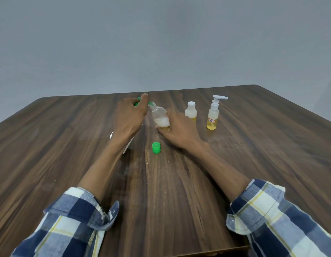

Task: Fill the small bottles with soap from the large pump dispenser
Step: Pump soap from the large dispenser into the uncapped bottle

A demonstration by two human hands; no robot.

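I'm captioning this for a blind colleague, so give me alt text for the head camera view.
A person's left hand presses the green pump of a large white dispenser, whose spout meets the mouth of a tilted small clear bottle held by the right hand. A loose green cap lies on the wooden table; a white-capped bottle and a small pump bottle stand to the right.

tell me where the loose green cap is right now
In the head view the green cap sits on the table near the middle, between the two forearms, just on the near side of the tilted small bottle.
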